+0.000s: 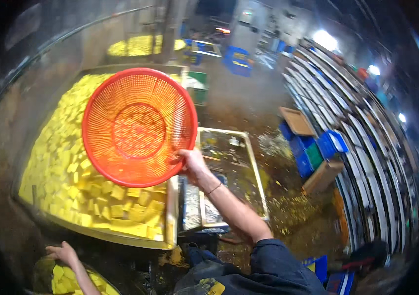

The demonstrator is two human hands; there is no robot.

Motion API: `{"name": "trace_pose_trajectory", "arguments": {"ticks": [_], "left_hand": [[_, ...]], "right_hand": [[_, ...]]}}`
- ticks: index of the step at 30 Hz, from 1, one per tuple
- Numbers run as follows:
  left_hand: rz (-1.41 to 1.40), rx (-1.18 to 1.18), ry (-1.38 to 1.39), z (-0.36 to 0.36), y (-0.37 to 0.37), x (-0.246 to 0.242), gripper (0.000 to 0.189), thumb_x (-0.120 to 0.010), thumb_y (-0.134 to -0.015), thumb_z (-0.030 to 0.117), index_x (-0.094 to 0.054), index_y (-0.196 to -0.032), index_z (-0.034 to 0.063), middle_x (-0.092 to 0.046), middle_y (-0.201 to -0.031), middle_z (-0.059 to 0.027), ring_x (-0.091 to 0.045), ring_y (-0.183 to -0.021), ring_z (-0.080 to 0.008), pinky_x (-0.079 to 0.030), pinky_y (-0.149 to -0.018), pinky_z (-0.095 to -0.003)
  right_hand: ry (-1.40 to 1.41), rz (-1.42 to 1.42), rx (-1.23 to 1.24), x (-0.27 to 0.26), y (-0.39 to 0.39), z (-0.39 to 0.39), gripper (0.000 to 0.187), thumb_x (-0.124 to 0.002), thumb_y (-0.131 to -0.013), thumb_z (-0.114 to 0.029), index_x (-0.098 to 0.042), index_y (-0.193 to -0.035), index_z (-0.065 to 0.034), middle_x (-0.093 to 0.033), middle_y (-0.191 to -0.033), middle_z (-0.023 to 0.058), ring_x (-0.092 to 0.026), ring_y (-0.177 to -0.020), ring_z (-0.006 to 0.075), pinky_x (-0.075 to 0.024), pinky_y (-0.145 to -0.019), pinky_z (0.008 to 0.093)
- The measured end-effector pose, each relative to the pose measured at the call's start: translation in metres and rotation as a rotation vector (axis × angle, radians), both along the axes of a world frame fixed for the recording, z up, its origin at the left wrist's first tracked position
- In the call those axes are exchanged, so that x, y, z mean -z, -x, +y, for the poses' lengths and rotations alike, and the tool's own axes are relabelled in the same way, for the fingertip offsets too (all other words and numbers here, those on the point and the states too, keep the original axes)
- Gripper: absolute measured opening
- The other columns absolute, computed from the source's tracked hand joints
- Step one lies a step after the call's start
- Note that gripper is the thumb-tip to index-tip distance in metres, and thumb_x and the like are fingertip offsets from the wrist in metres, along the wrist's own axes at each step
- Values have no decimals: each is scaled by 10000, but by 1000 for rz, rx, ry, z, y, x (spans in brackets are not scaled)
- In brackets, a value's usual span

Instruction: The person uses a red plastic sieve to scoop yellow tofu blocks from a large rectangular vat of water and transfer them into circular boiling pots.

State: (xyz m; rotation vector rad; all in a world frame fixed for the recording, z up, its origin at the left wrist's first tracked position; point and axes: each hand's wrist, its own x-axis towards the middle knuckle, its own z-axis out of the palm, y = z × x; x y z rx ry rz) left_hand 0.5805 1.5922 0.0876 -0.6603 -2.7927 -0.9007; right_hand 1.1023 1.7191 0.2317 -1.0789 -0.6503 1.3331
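My right hand (193,165) grips the near right rim of a round red plastic colander basket (139,129). Nothing lies inside it, and its open top faces me. Behind and below the basket spreads a large vat (171,217) with many yellow blocks (124,212), some whole and some in pieces. At the lower left, my left hand (63,253) is free of any object, fingers apart. It hovers near the edge of a second container, where more yellow blocks (65,280) show beneath my forearm.
Right of the vat stands a metal frame (255,173) above the wet, littered floor (294,210). Blue crates (301,155) and a cardboard box (323,176) sit beside long racks (360,173) on the right. Another blue crate (237,61) is farther back. Haze blurs the upper left.
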Motion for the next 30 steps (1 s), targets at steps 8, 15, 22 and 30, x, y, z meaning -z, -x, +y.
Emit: {"name": "trace_pose_trajectory", "arguments": {"ticks": [8,15,22,30], "left_hand": [[-87,-2,65,-12,-49,-69,694,-510,-864,49,-200,-1478,142,-59,-1495,-310,-151,-1381,-437,-241,-1107,-446],[-98,-184,570,10,-57,-132,595,-467,-876,5,-338,-1430,180,-101,-1496,-290,-122,-1390,-434,-227,-1118,-464],[-88,-150,229,-10,-43,-92,635,-385,-788,-126,-459,-1359,142,-132,-1483,-310,-215,-1352,-462,-314,-1061,-389],[-21,-101,226,-3,-45,-100,608,-419,-749,-144,-485,-1314,71,-97,-1491,-301,-239,-1348,-434,-351,-1034,-398]], "right_hand": [[-280,-1005,-163,-30,97,282,463,-481,-752,-30,-554,-1209,-46,-668,-910,120,-645,-785,189,-515,-633,328],[-903,-1452,11,-40,295,436,778,-547,-695,28,-349,-1401,-231,-429,-1365,231,-566,-1084,383,-523,-749,457],[-925,-1926,-73,92,428,428,890,-640,-761,-45,-205,-1442,-417,-60,-1550,119,-149,-1349,514,-506,-780,637],[-919,-2134,-194,132,392,445,781,-547,-859,-133,-150,-1437,-478,-14,-1563,28,-94,-1368,494,-504,-753,671]]}}
